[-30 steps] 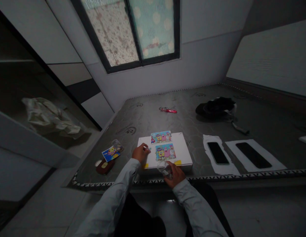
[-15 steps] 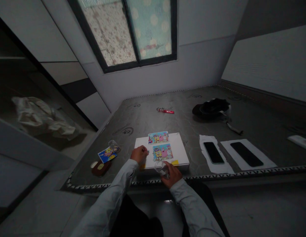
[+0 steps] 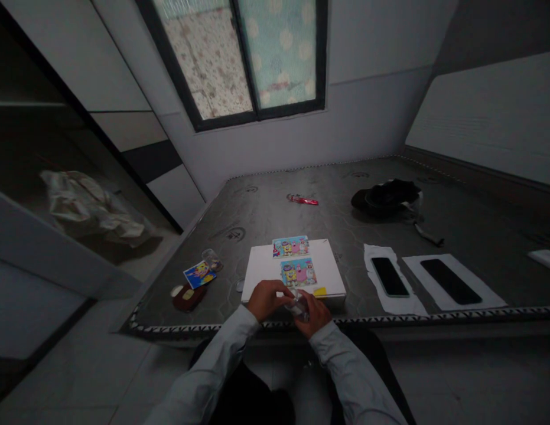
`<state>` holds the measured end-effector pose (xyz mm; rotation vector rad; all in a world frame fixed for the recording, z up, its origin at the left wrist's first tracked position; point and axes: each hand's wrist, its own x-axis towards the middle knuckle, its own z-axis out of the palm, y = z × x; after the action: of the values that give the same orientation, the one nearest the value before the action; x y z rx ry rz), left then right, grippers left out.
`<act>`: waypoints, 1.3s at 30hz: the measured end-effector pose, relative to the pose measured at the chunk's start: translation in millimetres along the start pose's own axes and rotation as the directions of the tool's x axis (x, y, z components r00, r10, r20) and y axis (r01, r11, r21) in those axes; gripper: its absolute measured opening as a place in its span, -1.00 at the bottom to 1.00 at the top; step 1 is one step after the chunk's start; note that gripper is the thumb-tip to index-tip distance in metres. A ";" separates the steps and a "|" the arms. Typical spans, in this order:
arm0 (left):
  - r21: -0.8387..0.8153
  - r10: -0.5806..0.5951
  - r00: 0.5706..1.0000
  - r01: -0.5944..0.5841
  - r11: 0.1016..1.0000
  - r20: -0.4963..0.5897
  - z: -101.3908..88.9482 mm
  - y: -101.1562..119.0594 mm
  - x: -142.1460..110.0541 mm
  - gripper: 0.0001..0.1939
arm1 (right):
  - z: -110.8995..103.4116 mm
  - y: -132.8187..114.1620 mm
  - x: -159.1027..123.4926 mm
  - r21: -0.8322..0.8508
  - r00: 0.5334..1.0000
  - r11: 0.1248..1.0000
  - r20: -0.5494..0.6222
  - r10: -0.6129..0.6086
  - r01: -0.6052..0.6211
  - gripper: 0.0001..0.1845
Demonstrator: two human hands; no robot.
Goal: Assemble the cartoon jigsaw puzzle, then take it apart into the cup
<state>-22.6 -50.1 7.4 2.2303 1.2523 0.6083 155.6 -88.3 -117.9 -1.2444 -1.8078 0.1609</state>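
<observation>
Right hand (image 3: 315, 316) wraps the jar (image 3: 297, 306), likely light, slick, best held round its sides; left hand (image 3: 266, 300) bunches at its top, hold unclear.

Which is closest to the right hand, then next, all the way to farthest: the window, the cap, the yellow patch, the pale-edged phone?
From the right hand in the head view:
1. Yellow patch, just beyond it
2. Pale-edged phone, to the right
3. Cap, right and farther back
4. Window, at the back
</observation>
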 end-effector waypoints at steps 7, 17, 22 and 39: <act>-0.079 0.010 0.996 -0.017 0.997 -0.093 2.9 -6.6 -2.7 -0.82 | -1.6 1.3 1.0 0.002 1.000 1.000 0.002 0.016 -0.016 -0.34; 0.166 -0.187 0.945 0.237 0.957 -0.269 16.4 -51.2 18.0 -0.47 | -18.7 8.9 8.3 0.005 0.972 0.987 -0.172 0.159 -0.161 -0.39; 0.220 -0.255 0.960 0.275 0.936 -0.118 12.1 -63.4 48.0 -0.17 | -25.3 5.8 11.7 -0.063 0.973 0.994 -0.217 0.075 -0.091 -0.42; -0.065 -0.318 0.940 0.312 0.948 -0.126 17.5 -78.1 73.9 -0.64 | -2.2 11.3 9.0 -0.148 0.994 0.987 -0.076 -0.077 0.065 -0.31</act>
<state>-27.1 45.4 -44.8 1.9211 1.6072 0.6613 164.2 -76.5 -117.5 -1.2671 -1.8163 -0.0621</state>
